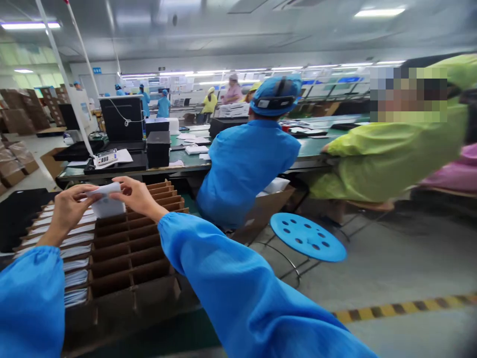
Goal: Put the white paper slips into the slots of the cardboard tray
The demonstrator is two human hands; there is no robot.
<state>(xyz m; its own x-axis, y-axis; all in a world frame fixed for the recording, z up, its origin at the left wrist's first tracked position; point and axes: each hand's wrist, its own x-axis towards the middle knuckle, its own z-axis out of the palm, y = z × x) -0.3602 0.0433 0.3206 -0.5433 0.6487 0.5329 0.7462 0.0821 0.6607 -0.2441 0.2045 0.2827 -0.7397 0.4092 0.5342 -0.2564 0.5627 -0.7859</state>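
A white packet [109,208] is held upright by the left hand [70,210] and right hand [137,197] at a brown divided carton's [115,309] far end.

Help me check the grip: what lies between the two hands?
In the head view, a white packet lies between the left hand and the right hand, held by both.

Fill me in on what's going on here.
The person's left hand and right hand together pinch a white packet over the far part of a divided cardboard box. Whether its lower end is inside a slot can't be made out. More white pieces stand in the box's left column. Beyond, a co-worker in blue is at a long bench.
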